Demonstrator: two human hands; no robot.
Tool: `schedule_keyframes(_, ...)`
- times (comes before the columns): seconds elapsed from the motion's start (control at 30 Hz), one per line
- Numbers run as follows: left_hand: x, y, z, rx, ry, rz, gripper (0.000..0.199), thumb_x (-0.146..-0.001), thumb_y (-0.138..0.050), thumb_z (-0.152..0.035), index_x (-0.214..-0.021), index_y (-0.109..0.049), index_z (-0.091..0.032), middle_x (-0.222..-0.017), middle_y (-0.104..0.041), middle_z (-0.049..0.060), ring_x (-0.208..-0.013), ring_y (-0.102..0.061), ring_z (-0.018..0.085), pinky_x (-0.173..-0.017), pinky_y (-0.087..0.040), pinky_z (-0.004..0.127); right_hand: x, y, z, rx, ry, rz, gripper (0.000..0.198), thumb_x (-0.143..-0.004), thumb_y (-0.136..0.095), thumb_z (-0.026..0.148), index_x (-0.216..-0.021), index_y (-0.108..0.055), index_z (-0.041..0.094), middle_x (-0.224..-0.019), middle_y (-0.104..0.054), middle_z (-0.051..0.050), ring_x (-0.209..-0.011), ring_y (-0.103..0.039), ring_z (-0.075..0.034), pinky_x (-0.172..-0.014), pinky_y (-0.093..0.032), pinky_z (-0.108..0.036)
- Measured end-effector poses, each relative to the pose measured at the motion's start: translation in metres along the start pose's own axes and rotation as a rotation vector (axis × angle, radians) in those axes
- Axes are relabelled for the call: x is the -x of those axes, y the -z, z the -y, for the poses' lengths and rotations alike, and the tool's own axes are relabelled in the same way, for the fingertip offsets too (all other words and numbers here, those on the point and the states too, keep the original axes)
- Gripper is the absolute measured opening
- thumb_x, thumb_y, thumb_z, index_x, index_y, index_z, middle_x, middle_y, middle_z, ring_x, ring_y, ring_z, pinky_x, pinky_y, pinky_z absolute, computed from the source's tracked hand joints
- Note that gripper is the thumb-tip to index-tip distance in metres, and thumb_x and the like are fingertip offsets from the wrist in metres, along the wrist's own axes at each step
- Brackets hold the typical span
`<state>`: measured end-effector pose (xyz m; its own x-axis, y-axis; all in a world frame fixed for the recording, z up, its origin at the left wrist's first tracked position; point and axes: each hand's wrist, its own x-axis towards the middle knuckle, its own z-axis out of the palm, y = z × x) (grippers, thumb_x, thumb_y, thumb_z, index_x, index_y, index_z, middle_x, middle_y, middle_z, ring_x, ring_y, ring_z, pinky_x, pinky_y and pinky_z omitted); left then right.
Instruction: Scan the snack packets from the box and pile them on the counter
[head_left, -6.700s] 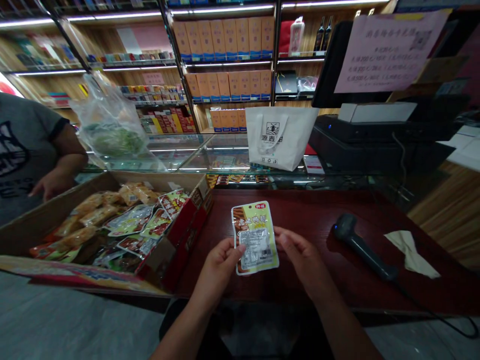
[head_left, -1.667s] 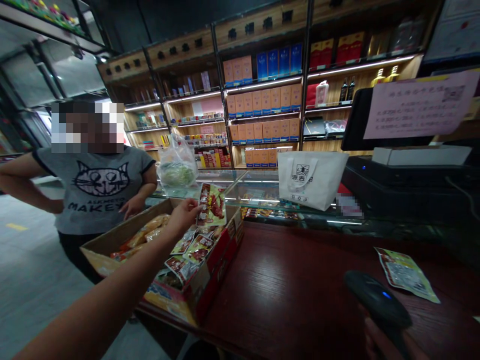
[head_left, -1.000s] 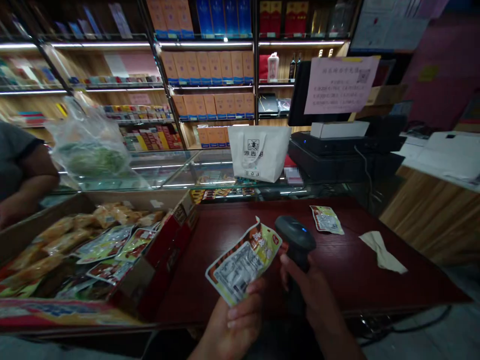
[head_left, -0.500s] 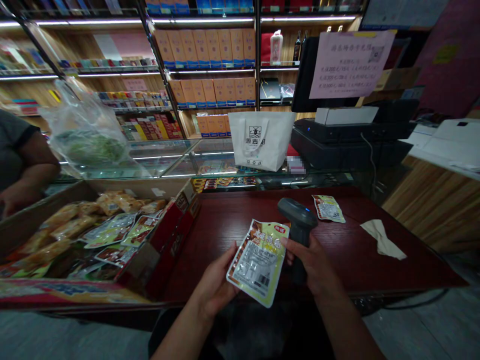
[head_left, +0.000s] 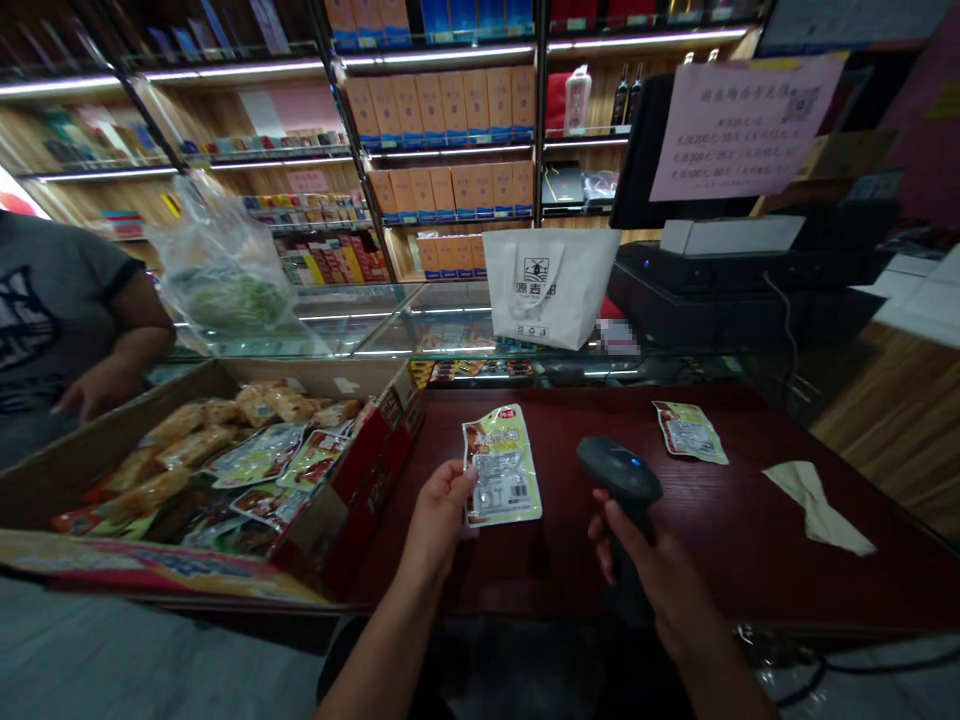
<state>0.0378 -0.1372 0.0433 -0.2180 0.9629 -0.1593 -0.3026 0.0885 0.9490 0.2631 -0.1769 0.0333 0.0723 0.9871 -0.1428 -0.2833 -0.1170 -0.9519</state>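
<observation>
My left hand pinches the left edge of a flat snack pouch, green-yellow with a silver label and a barcode near its lower right corner. The pouch is held over the dark red counter with its printed side toward me. In my right hand is a black handheld barcode scanner, gripped round its handle, with a small blue light on top. The scanner's head points up and left, apart from the pouch. A second similar pouch lies on the counter to the right of the scanner.
A cardboard box of packaged snacks stands at the left. Behind are a white paper bag, a plastic bag of greens and a monitor. A beige cloth-like strip lies at right. Another person's hand is beyond the box.
My left hand has moved the pouch up and left, away from the scanner. My right hand no longer touches the pouch and keeps hold of the scanner. The view has shifted left.
</observation>
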Motion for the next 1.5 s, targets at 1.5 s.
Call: schedule_keyframes(1.5, -0.007, -0.008, 0.014, 0.068, -0.161, -0.101, 0.031, -0.069, -0.08, -0.039, -0.08, -0.059, -0.019, -0.065, -0.066, -0.004, -0.054, -0.061, 0.012, -0.054, -0.048, 0.021, 0.041, -0.02, -0.032, 0.387, -0.032, 0.194, 0.044, -0.089, -0.06, 0.065, -0.088, -0.057, 0.021, -0.052, -0.055, 0.005, -0.046, -0.052, -0.015, -0.047, -0.042, -0.026)
